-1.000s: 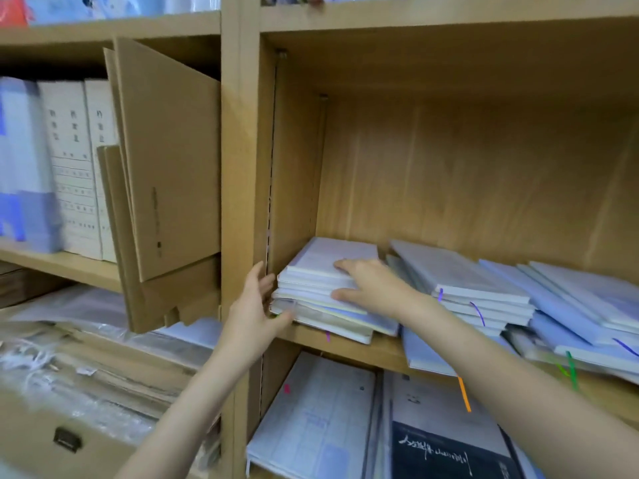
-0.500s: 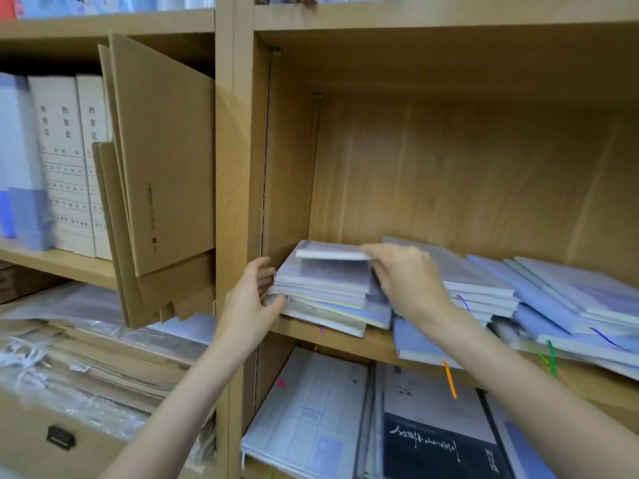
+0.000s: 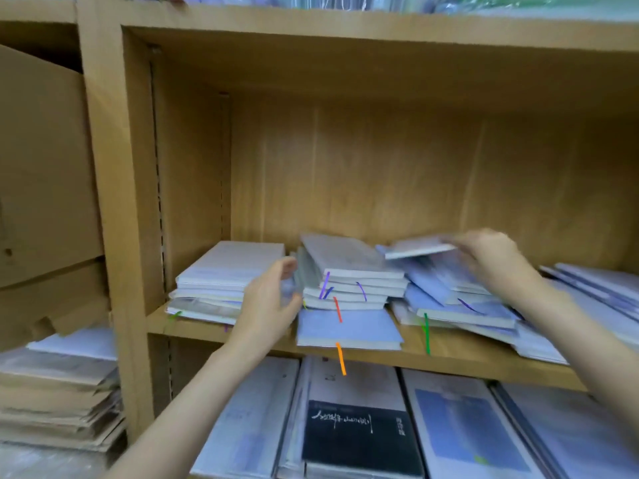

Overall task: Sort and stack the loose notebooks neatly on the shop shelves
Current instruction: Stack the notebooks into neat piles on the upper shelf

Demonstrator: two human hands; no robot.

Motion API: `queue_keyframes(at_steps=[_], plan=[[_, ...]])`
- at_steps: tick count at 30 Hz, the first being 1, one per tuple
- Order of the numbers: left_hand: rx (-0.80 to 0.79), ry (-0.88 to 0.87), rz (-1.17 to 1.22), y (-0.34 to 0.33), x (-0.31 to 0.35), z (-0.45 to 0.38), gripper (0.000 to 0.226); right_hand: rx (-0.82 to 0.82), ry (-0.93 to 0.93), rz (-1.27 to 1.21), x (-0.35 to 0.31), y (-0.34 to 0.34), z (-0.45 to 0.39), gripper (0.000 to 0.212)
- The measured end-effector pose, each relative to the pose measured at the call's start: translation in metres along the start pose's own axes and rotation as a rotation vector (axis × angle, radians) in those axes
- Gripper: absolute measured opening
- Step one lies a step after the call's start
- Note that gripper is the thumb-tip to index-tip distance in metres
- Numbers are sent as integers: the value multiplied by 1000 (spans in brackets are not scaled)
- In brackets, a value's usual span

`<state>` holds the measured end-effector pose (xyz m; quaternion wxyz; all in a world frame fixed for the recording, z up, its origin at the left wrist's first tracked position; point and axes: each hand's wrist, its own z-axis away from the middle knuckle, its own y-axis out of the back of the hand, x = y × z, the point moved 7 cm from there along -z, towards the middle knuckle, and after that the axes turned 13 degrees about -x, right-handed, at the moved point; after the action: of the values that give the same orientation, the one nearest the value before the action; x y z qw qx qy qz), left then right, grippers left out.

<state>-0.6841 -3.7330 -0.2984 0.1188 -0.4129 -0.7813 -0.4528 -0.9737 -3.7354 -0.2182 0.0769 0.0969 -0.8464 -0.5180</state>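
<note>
Notebook (image 3: pixel 416 248), pale and blurred, is lifted in our right hand (image 3: pixel 491 261), which seems to pinch its right edge above the untidy right pile (image 3: pixel 460 302), long axis pointing left toward the middle stack (image 3: pixel 352 281), where our left hand (image 3: pixel 273 302) waits half open beside it.
</note>
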Motion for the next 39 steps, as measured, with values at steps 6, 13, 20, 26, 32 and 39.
queue_keyframes(at_steps=[6, 13, 20, 26, 32, 39], plan=[[-13, -25, -52, -3, -3, 12, 47, -288, -195, 51, 6, -26, 5, 41], [20, -10, -267, 4, -3, 7, 49, -411, 234, -217, -93, -57, -33, 68], [-96, -9, -531, -9, -5, -9, 50, -366, 242, 50, -112, -80, -53, 79], [-192, 9, -313, -10, -22, -13, 70, -346, 260, 81, -123, -86, -43, 96], [-95, -109, -142, 12, -33, 15, 65, -214, 266, 16, -141, -89, -40, 105], [-169, -231, -292, -6, -42, 46, 58, -144, 409, -264, -140, -76, 7, 91]])
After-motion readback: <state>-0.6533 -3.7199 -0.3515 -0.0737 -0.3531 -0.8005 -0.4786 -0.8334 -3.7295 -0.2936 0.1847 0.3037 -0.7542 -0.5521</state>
